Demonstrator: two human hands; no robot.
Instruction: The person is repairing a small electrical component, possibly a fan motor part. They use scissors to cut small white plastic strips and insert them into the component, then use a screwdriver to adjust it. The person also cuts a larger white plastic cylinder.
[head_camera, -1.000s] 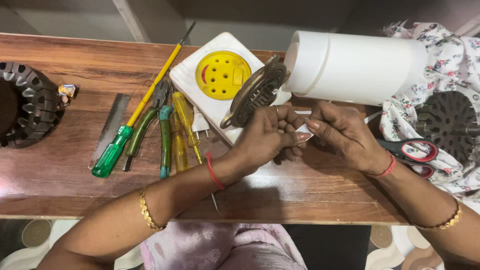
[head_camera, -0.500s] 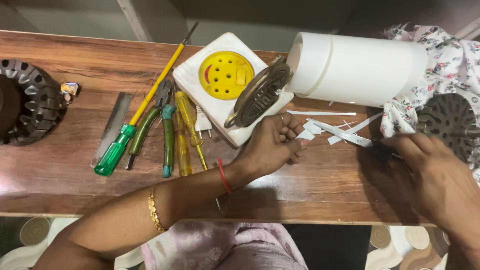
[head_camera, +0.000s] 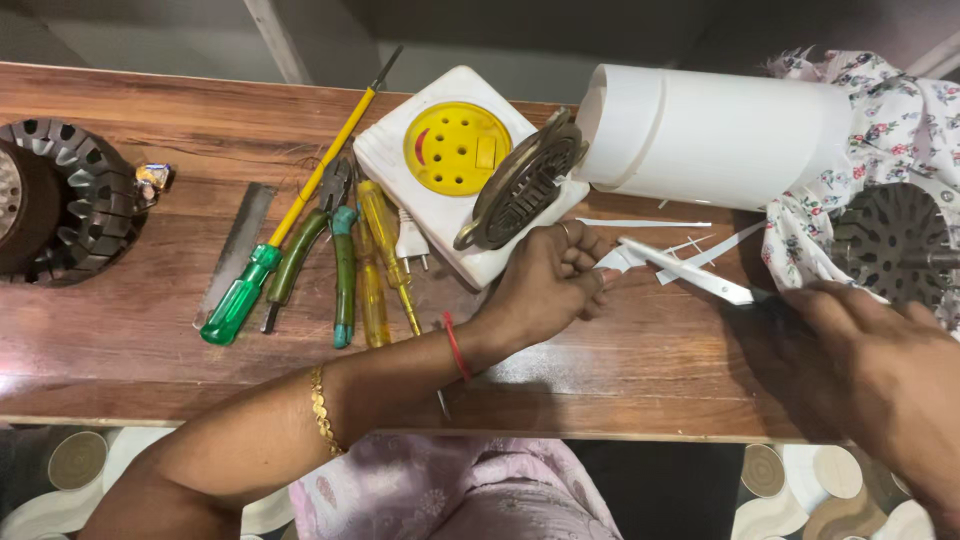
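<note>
White paper strips (head_camera: 690, 268) lie scattered on the wooden desk (head_camera: 130, 340), between the two hands and just in front of the big white paper roll (head_camera: 715, 135). The longest strip runs slantwise, from near the left hand (head_camera: 545, 285) down toward the right hand (head_camera: 870, 345). The left hand is curled shut, its fingertips pinching the near end of the strips; the right hand rests at the far end of the long strip, and whether it grips anything I cannot tell (its fingers are turned away and blurred). The left hand is the closer one to the main cluster.

Behind the left hand a white square socket box (head_camera: 440, 170) with a round yellow face (head_camera: 457, 148) carries a brass-coloured ribbed ring (head_camera: 520, 185) leaning on its corner. Left of it lie a green-handled screwdriver (head_camera: 290, 225), green-gripped pliers (head_camera: 330, 250), a yellow screwdriver (head_camera: 378, 265) and a flat metal file (head_camera: 235, 250). A dark motor stator (head_camera: 65, 200) sits at the far left; another (head_camera: 895, 245) rests on flowered cloth (head_camera: 900, 110) at right.
</note>
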